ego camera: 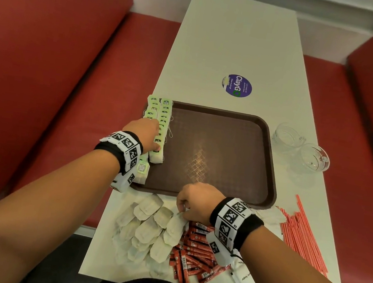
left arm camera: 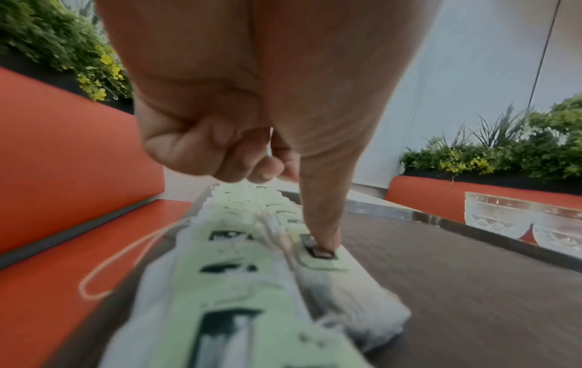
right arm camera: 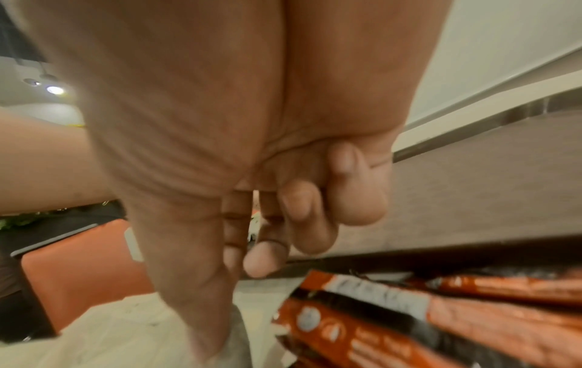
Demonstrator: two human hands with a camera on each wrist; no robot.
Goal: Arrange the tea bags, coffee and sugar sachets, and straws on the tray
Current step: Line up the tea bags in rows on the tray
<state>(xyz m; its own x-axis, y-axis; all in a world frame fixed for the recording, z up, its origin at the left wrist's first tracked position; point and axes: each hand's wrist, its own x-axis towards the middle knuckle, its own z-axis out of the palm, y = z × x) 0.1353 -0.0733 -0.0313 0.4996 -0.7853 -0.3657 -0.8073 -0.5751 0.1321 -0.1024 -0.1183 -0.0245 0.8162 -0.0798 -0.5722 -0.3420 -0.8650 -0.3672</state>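
**Materials and finishes around the tray**

The brown tray (ego camera: 217, 150) looks plastic, its floor finely cross-hatched and slightly shiny. On its left edge lie soft paper tea bags (ego camera: 162, 128). Right of it stand clear cut-glass cups (ego camera: 302, 145); nearer, glossy foil sachets (ego camera: 194, 250).

a café booth: red benches (ego camera: 49, 55), serving tray (ego camera: 272, 153), planters (left arm camera: 503, 154)
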